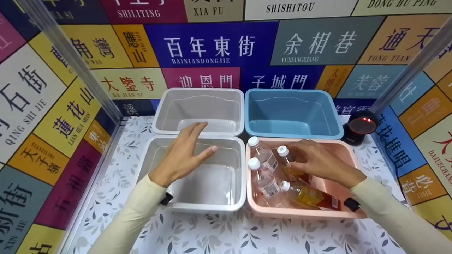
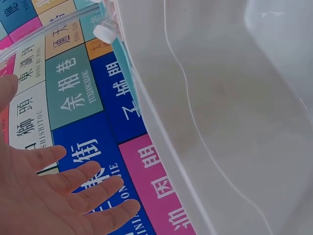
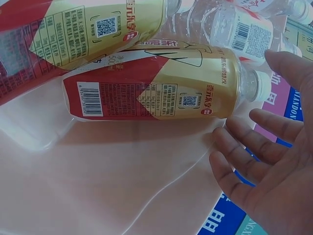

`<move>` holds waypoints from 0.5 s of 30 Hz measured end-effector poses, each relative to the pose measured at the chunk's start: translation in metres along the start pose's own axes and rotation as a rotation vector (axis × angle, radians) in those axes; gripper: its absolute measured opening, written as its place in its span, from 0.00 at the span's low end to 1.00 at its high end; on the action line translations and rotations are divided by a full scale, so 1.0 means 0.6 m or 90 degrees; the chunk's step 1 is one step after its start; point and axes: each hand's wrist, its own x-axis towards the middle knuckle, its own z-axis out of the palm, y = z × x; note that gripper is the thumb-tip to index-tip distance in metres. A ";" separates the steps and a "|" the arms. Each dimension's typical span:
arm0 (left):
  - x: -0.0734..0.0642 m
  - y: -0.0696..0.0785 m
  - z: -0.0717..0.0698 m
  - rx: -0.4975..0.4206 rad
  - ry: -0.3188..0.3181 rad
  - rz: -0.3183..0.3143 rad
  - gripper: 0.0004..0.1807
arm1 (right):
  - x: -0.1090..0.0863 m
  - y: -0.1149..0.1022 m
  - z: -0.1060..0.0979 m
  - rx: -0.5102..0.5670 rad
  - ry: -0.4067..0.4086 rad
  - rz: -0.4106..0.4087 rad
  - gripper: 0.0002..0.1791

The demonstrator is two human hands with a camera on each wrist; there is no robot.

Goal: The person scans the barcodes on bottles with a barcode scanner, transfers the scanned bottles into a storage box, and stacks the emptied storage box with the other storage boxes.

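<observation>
My right hand (image 1: 317,160) is over the pink bin (image 1: 349,151), its fingers spread loosely and holding nothing. In the right wrist view the fingers are beside the white-capped neck of a red-and-gold-labelled drink bottle (image 3: 161,90); I cannot tell whether they touch it. A second such bottle (image 1: 314,197) lies nearer the bin's front. Two clear water bottles (image 1: 266,183) with white caps lean along the bin's left side. My left hand (image 1: 183,153) hovers over the front light-grey bin (image 1: 242,176), fingers apart and nothing in it.
Behind stand another grey bin (image 1: 199,92) and a blue bin (image 1: 293,92), all four rims close together. A black device with red lights (image 1: 362,125) stands by the blue bin's right. Sign-patterned panels (image 1: 212,46) enclose the leaf-patterned table (image 1: 212,233).
</observation>
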 end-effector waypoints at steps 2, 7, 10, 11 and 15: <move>-0.004 -0.002 -0.004 0.003 0.000 -0.001 0.47 | 0.001 0.000 0.000 -0.010 0.006 -0.005 0.34; -0.013 -0.007 -0.011 0.011 0.004 0.000 0.46 | -0.001 0.000 -0.001 -0.052 0.025 -0.011 0.34; -0.020 -0.009 -0.014 0.020 0.003 0.000 0.46 | -0.002 -0.001 -0.003 -0.054 0.020 -0.007 0.35; -0.022 -0.010 -0.015 0.024 0.003 -0.001 0.46 | -0.002 -0.001 -0.003 -0.050 0.016 -0.007 0.35; -0.031 -0.015 -0.018 0.028 0.000 -0.008 0.46 | -0.001 -0.002 -0.003 -0.034 0.003 -0.004 0.36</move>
